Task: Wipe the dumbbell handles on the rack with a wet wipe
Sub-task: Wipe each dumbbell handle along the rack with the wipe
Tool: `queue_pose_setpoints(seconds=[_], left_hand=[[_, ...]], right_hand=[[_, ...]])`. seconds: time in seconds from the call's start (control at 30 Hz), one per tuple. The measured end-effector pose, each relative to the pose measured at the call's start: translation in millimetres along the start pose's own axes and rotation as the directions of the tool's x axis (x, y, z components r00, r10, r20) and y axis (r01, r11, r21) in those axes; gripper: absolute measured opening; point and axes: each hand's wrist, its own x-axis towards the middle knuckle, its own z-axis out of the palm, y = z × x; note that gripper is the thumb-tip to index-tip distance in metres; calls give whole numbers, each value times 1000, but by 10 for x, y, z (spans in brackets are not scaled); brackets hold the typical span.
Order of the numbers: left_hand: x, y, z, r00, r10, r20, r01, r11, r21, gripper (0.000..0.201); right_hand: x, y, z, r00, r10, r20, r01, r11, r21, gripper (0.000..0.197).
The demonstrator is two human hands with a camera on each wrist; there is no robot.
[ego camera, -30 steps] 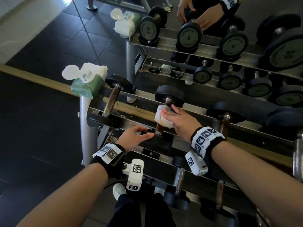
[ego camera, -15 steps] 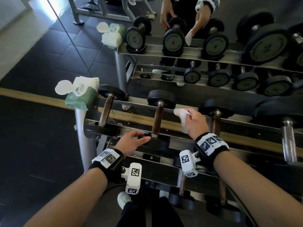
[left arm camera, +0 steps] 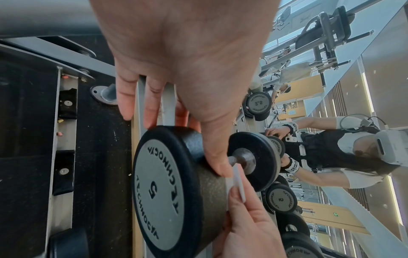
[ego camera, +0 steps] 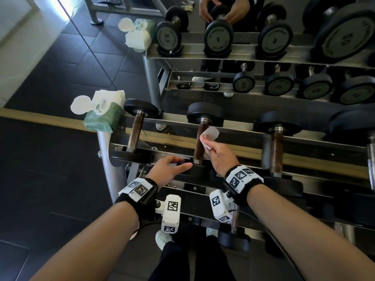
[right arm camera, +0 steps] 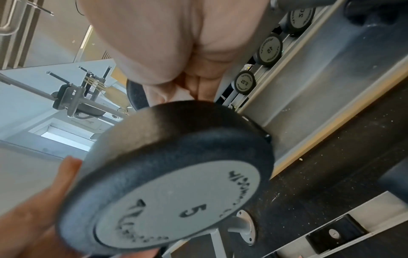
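gym | dumbbell rack (ego camera: 233,126) w/ mirror (ego camera: 263,27) – weight machine (left arm camera: 326,29) – dark tile floor (ego camera: 81,63)

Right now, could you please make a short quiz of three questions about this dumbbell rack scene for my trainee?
1. True or false: the right hand pinches a white wet wipe beside the handle of the middle dumbbell.
2. Which number is printed on the near end plate that the left hand rests on? A) 50 B) 5 C) 12
3. Fill in: the green pack of wipes sits at the ____ end of the rack's top shelf.

Key: 1 true; 2 B; 3 left.
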Motion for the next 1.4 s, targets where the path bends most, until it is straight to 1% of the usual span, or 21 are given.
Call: queue_pose_setpoints(seconds=[0.1, 0.2, 0.27, 0.3, 0.33, 0.4, 0.43, 0.53, 0.63, 0.73, 0.8, 0.83, 0.87, 0.93, 0.97, 1.1, 1.17, 1.23, 1.3, 1.33, 1.4], left_hand=[[-7, 17, 0, 1000, 0, 7, 0, 1000, -16, 40], [-2, 33, -7, 1000, -4, 13, 4, 1000, -21, 45], [3, 32, -18, 1000, -8, 25, 8, 999, -40, 48], [3, 31, -27, 999, -9, 33, 10, 999, -44, 51], [0, 32, -34, 999, -9, 40, 11, 999, -42, 54], [-5, 31, -41, 999, -10, 39, 11, 999, -30, 59], [-5, 32, -38, 999, -10, 36, 11, 1000, -25, 59], [9, 42, -30, 1000, -19, 23, 19, 1000, 0, 46], [18, 51, -35, 999, -28, 21, 28, 1000, 8, 45], [9, 58, -37, 999, -32, 29, 32, 999, 2, 49], [-5, 64, -35, 999, -29, 34, 29, 1000, -6, 45], [-6, 68, -34, 999, -28, 33, 28, 1000, -13, 44], [-13, 68, -32, 999, -28, 32, 29, 999, -16, 43], [-24, 78, -30, 999, -29, 32, 29, 1000, -11, 43], [-30, 81, -28, 999, -31, 31, 31, 999, -11, 43], [-40, 101, -15, 999, -39, 10, 39, 999, 8, 42], [-40, 110, -11, 999, -40, 1, 40, 999, 9, 42], [-40, 115, -6, 999, -43, 8, 43, 999, 9, 44], [-47, 118, -6, 999, -48, 13, 48, 999, -1, 44], [-52, 119, -8, 999, -49, 16, 49, 999, -5, 43], [-58, 113, -10, 999, -46, 20, 46, 999, -7, 41]], right_hand=[[-155, 41, -44, 996, 1, 87, 9, 993, -115, 43], [-223, 66, -150, 973, 14, 232, 52, 960, -276, 44], [-172, 30, -252, 961, 46, 272, 26, 967, -253, 40], [-125, 11, -298, 974, 45, 220, -3, 982, -189, 36], [-76, -1, -334, 993, 42, 113, -29, 993, -118, 34], [9, -28, -330, 995, 30, -96, -37, 997, -66, 36], [29, -50, -282, 995, 22, -101, -30, 997, -76, 38], [-19, -47, -28, 997, 22, 77, -13, 993, -119, 44], [-147, 50, 34, 992, 26, 122, -3, 982, -187, 48], [-208, 95, -73, 970, 63, 235, 2, 964, -266, 43], [-183, 74, -166, 949, 78, 306, 7, 964, -267, 38], [-156, 59, -211, 950, 74, 303, 1, 971, -239, 35], [-126, 51, -239, 966, 65, 252, -18, 982, -185, 34], [-91, 39, -249, 996, 68, 66, -64, 997, -51, 33], [-87, 21, -219, 997, 72, 11, -72, 997, -12, 34], [-176, 25, -1, 993, 77, 92, -74, 997, -33, 36], [-220, 73, 14, 991, 93, 97, -88, 995, -47, 35], [-231, 99, -36, 984, 106, 147, -98, 994, -56, 32], [-179, 80, -138, 974, 131, 183, -147, 986, 74, 26], [-145, 51, -193, 977, 156, 145, -183, 964, 192, 24], [-32, 28, -263, 969, 242, -56, -201, 895, 397, 23]])
